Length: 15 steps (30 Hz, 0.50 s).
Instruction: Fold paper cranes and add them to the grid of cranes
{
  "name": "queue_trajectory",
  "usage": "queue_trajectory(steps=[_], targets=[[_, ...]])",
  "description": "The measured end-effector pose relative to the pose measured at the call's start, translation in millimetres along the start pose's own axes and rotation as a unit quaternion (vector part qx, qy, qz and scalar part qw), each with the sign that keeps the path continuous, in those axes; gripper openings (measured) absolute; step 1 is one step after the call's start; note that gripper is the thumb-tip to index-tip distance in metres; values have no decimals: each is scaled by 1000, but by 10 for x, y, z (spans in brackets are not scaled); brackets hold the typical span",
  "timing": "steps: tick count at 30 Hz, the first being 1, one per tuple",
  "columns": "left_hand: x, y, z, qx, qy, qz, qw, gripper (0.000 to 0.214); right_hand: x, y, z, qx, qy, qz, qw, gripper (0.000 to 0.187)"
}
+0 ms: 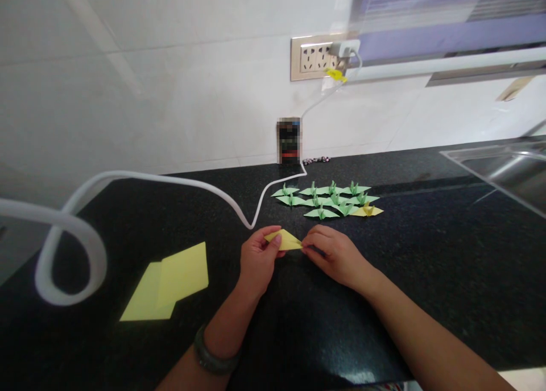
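Note:
A small folded piece of yellow paper [286, 240] lies between my two hands just above the black counter [426, 254]. My left hand [257, 260] pinches its left end with thumb on top. My right hand [335, 253] pinches the pointed right end with closed fingers. Just beyond my hands sits a cluster of several finished green paper cranes [326, 199], with one yellow crane [368, 211] at its right edge. Flat yellow paper sheets [170, 282] lie on the counter to the left of my left hand.
A white cable [128, 178] loops from the left across the counter up to a wall socket [315, 57]. A small dark device [289, 141] stands against the white wall. A steel sink [507, 166] lies at the right. A bracelet [211, 360] circles my left wrist.

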<state>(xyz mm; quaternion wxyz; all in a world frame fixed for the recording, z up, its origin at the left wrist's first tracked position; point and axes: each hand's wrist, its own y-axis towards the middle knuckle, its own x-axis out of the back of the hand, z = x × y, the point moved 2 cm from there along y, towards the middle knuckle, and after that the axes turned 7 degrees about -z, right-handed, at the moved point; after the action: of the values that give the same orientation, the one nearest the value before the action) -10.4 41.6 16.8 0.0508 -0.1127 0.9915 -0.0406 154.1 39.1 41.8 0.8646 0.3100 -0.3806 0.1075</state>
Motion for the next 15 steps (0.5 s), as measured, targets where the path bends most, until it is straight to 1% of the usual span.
queue_trajectory(steps=[4,6,8,10,11,13,15], targets=[[12,13,-15,-17,14,-6,1000,29,21,6,-16,-26,9,9,1000,10],[21,13,-17,-27,21,-9,999,29,20,6,-25,-65,35,3,997,8],[21,3,-13,-33,29,-2,999,29,-11,-2,-39,-129,84,-16,988,7],[14,-13,-10,-44,42,15,998,27,-73,-16,-51,-186,145,-21,971,16],[10,-21,-11,-52,51,25,997,25,-110,-22,-55,-202,168,-15,965,19],[6,-31,-20,-66,63,34,995,25,-165,-29,-66,-217,181,-4,959,18],[4,-37,-38,-72,65,35,995,28,-177,-26,-86,-229,169,-20,958,17]])
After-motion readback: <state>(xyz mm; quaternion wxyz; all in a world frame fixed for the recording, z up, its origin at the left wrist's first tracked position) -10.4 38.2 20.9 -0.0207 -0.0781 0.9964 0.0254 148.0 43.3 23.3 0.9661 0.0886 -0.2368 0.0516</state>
